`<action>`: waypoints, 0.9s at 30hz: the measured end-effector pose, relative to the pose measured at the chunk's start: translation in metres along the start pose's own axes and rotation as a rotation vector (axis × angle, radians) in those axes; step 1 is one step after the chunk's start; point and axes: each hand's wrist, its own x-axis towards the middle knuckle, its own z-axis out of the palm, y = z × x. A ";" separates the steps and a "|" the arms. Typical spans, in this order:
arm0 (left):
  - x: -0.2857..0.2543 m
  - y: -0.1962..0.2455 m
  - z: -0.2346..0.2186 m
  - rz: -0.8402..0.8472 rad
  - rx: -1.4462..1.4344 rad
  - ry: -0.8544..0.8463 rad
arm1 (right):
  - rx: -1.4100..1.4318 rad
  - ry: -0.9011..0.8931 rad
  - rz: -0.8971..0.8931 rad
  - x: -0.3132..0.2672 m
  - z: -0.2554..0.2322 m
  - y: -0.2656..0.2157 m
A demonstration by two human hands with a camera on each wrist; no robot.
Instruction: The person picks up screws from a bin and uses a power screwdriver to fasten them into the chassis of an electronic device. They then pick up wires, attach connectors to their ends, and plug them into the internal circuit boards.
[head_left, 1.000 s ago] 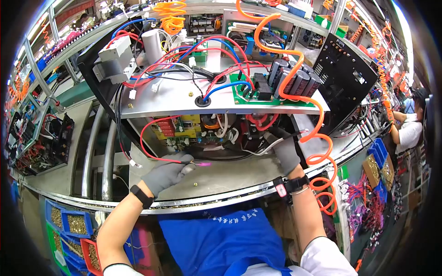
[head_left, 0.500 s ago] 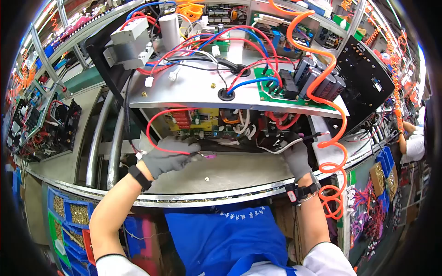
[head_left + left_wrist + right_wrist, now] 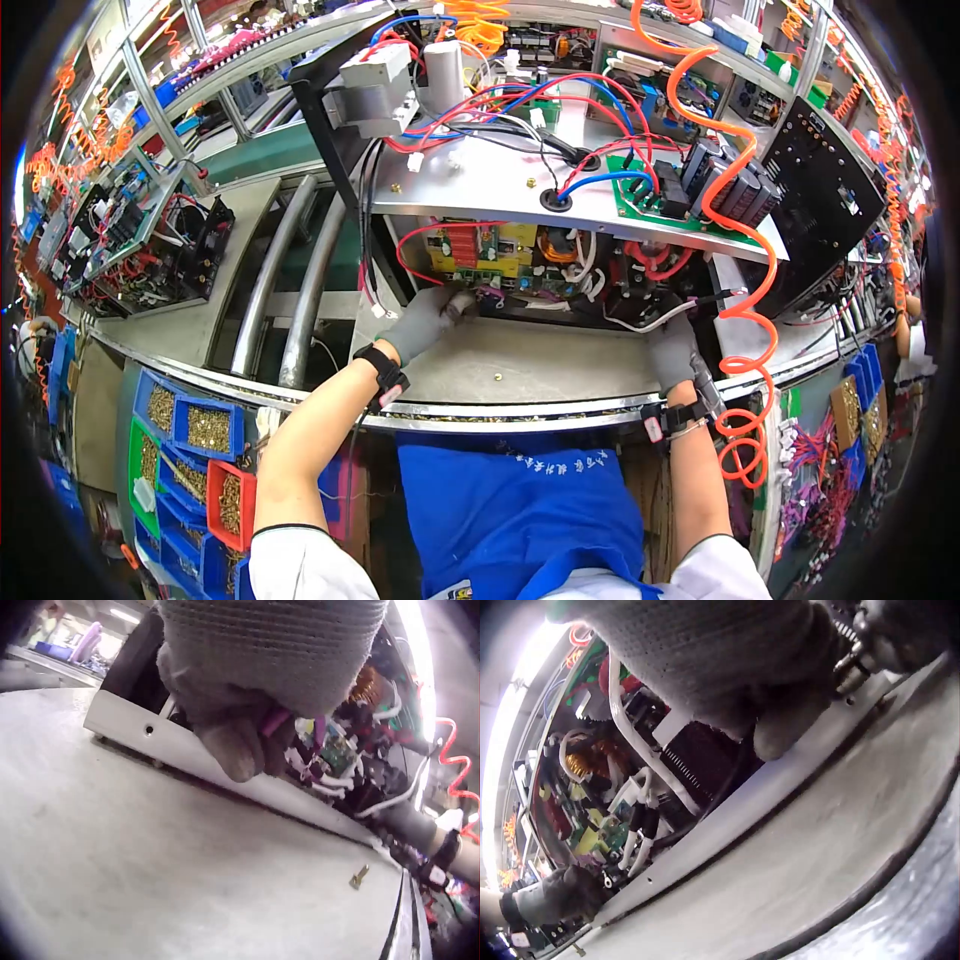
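Note:
My left hand [image 3: 425, 325], in a grey glove, is at the front lip of the open metal chassis [image 3: 500, 325]. It pinches the end of a red wire [image 3: 402, 258]; in the left wrist view a purple sleeve [image 3: 275, 721] shows between its fingers. My right hand [image 3: 675, 350], also gloved, reaches over the front lip at the right. Its fingertips lie against the lip beside a black cable [image 3: 739, 761], and I cannot tell whether they grip it. Circuit boards [image 3: 475, 250], a copper coil [image 3: 555, 245] and white wires [image 3: 634, 735] fill the chassis.
Above the chassis stands a metal shelf [image 3: 470, 195] with wired parts and capacitors. An orange coiled hose [image 3: 735, 315] hangs beside my right arm. A loose screw [image 3: 360, 877] lies on the worktop [image 3: 560, 365]. Bins of fasteners [image 3: 208, 428] stand low left; rollers [image 3: 305, 290] lie left.
My left hand has moved from over the worktop to the chassis opening, taking the purple-sleeved red wire end with it. My right hand stays at the right front. The head view has shifted.

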 end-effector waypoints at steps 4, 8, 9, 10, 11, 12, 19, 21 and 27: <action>0.001 -0.018 0.007 0.064 -0.044 0.065 | 0.153 0.154 0.071 -0.009 0.013 0.000; 0.002 -0.018 0.008 0.073 0.088 0.077 | 0.714 0.368 0.469 -0.040 -0.002 -0.101; 0.002 -0.019 0.008 0.108 0.138 0.095 | 0.594 0.379 0.358 -0.061 0.011 -0.092; 0.003 -0.019 0.009 0.145 0.188 0.114 | 0.474 0.388 0.245 -0.080 0.022 -0.082; 0.004 -0.015 0.008 0.110 0.205 0.108 | 0.347 0.182 -0.065 -0.082 0.021 -0.105; 0.004 -0.009 0.008 0.073 0.223 0.091 | 0.217 -0.027 -0.361 -0.086 0.019 -0.140; 0.007 -0.129 0.044 0.378 0.383 0.287 | -0.147 -0.509 -0.397 0.006 0.117 -0.273; 0.002 -0.088 0.029 0.442 0.572 0.283 | -0.131 -0.560 -0.451 0.016 0.139 -0.271; -0.009 -0.022 0.012 0.050 0.133 0.189 | 0.146 -0.447 -0.355 0.012 0.113 -0.257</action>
